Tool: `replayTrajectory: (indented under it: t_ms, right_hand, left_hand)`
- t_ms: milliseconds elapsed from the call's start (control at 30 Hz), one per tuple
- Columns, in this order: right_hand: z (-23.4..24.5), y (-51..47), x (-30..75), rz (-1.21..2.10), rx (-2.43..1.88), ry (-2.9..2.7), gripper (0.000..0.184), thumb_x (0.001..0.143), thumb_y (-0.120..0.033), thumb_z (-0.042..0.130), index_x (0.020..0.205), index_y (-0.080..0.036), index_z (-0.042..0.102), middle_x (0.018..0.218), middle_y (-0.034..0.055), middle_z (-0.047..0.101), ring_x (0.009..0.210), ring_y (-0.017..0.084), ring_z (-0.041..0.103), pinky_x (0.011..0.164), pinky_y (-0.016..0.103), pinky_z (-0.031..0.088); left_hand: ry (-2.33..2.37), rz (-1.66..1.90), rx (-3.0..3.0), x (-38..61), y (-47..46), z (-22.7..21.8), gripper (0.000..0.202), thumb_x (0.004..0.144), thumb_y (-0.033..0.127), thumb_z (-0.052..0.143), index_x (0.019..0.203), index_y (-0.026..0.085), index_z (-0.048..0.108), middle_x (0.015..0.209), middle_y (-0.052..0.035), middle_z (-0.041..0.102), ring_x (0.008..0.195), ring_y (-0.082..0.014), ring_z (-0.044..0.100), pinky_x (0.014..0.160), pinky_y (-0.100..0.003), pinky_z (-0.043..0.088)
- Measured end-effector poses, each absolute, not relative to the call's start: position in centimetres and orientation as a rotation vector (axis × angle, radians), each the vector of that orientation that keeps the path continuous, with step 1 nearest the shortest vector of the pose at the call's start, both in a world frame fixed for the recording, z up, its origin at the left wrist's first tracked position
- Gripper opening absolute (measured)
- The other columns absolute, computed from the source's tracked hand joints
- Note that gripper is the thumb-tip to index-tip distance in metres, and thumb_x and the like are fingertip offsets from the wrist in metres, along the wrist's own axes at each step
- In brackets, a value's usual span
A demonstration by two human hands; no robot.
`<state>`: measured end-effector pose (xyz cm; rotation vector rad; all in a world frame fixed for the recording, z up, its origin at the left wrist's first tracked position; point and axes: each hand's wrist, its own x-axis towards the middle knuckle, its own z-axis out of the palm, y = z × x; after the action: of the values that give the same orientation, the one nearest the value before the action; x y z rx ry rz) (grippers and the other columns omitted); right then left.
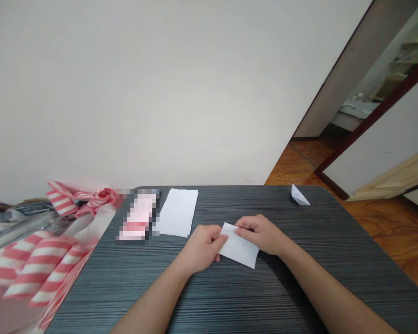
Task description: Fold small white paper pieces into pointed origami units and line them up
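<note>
A small folded white paper (239, 249) lies at the middle of the dark striped table (202, 297). My left hand (201, 247) is curled, with its fingertips pinching the paper's left edge. My right hand (259, 233) is closed on the paper's upper edge, thumb and fingers pressed together. Both forearms reach in from the bottom of the view.
A stack of white paper sheets (178, 211) lies at the table's far side, beside a blurred pink-and-white object (138, 217). A small folded paper boat (298, 195) sits at the far right corner. Red-and-white striped plastic bags (38, 260) pile up left of the table. An open doorway (365, 116) is at right.
</note>
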<state>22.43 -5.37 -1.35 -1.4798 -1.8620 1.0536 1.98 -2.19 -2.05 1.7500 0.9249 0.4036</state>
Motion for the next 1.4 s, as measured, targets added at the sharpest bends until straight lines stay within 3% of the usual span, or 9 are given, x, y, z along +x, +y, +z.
replayTrajectory:
  t_ms: [233,467,700,1000,1133,1400]
  right_hand:
    - [-1.2,-5.2,21.6,0.905,-1.488,-1.986,0.028,0.086,-0.032,0.049,0.071,-0.015,0.065,0.056,-0.0014,0.056,0.051,0.010,0.048,0.046,0.019,0.031]
    - [-0.9,-5.1,21.3,0.865,-1.408,-2.016,0.020,0.086,-0.027,0.050,0.080,-0.017,0.067,0.070,0.0001,0.065,0.062,0.011,0.058,0.056,0.020,0.038]
    - [-1.0,-5.0,21.1,0.884,-1.404,-2.012,0.023,0.086,-0.025,0.048,0.076,-0.017,0.067,0.067,0.0002,0.066,0.060,0.012,0.058,0.054,0.020,0.038]
    - [-0.9,-5.1,21.6,0.929,-1.477,-1.967,0.025,0.087,-0.027,0.046,0.079,-0.016,0.067,0.065,0.0001,0.063,0.057,0.011,0.054,0.050,0.019,0.036]
    - [-0.9,-5.2,22.0,0.951,-1.551,-1.977,0.030,0.087,-0.030,0.045,0.071,-0.015,0.065,0.059,-0.0005,0.058,0.052,0.010,0.049,0.046,0.019,0.032]
    - [-0.9,-5.2,22.7,1.071,-1.527,-1.925,0.032,0.087,-0.033,0.045,0.068,-0.014,0.063,0.057,-0.0009,0.055,0.051,0.010,0.047,0.045,0.019,0.031]
  left_hand:
    - [0.890,0.355,1.803,2.0,-2.3,-1.7,0.031,0.084,0.038,0.041,0.063,0.017,0.050,0.047,0.0014,0.053,0.043,-0.0114,0.051,0.040,-0.018,0.031]
    - [0.873,0.365,1.871,2.0,-2.3,-1.6,0.031,0.084,0.036,0.041,0.061,0.017,0.048,0.048,0.0020,0.054,0.044,-0.0107,0.050,0.044,-0.019,0.032]
    - [0.874,0.353,1.856,2.0,-2.4,-1.5,0.029,0.082,0.035,0.044,0.061,0.017,0.050,0.048,0.0018,0.054,0.044,-0.0113,0.051,0.043,-0.019,0.031]
    - [0.859,0.391,1.715,2.0,-2.2,-1.5,0.028,0.084,0.037,0.043,0.067,0.017,0.052,0.054,-0.0006,0.058,0.048,-0.0130,0.055,0.043,-0.020,0.037]
    - [0.847,0.416,1.636,2.0,-2.0,-1.6,0.029,0.084,0.038,0.042,0.072,0.015,0.055,0.058,-0.0025,0.061,0.051,-0.0139,0.057,0.046,-0.022,0.042]
    - [0.859,0.483,1.578,1.8,-1.8,-1.7,0.027,0.084,0.037,0.044,0.069,0.016,0.053,0.057,-0.0020,0.061,0.050,-0.0134,0.057,0.047,-0.022,0.042]
